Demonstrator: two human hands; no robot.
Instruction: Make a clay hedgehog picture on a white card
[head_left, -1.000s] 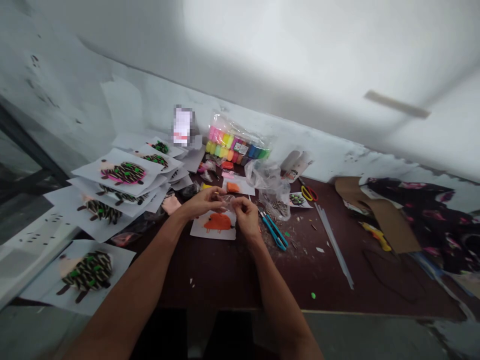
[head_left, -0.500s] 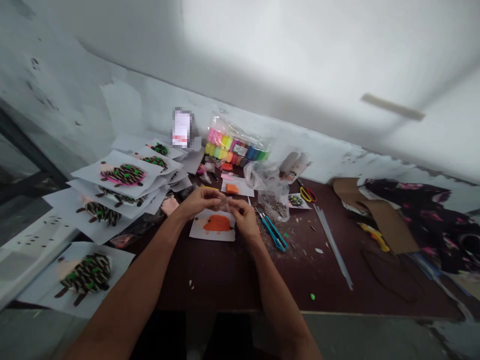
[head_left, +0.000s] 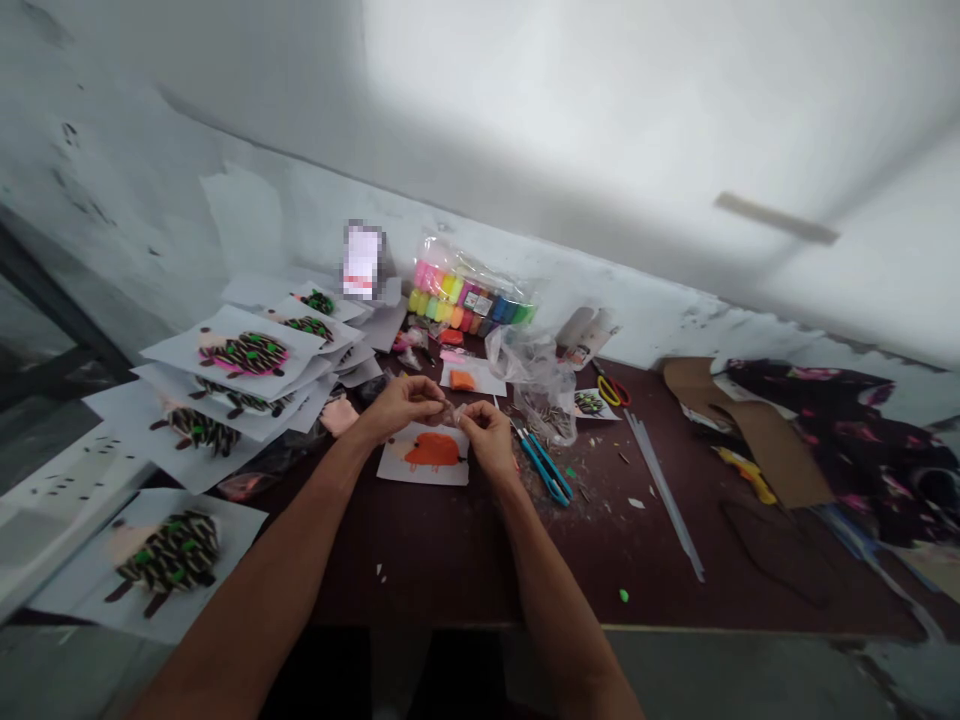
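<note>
Just above a white card (head_left: 390,467) with an orange clay animal shape (head_left: 433,449), my two hands meet at a small crumpled piece of clear plastic (head_left: 450,413). My left hand (head_left: 409,403) pinches its left side; my right hand (head_left: 484,432) pinches its right side. Whatever the plastic may contain is too small to make out. Behind the hands, an orange clay block (head_left: 462,380) rests on white paper. Teal-handled tweezers or a similar tool (head_left: 545,468) lie to the right of my right hand.
Stacked hedgehog pictures (head_left: 240,350) stand at the left. Colored clay packs (head_left: 472,300) lean on the wall beside a clear bag (head_left: 536,385). Farther right are scissors (head_left: 613,391), clear sticks (head_left: 664,490), a yellow glue gun or cutter (head_left: 746,474) and brown cardboard (head_left: 780,455).
Both hands keep their pinch on the plastic, with only slight finger movement. The whole view has shifted a little.
</note>
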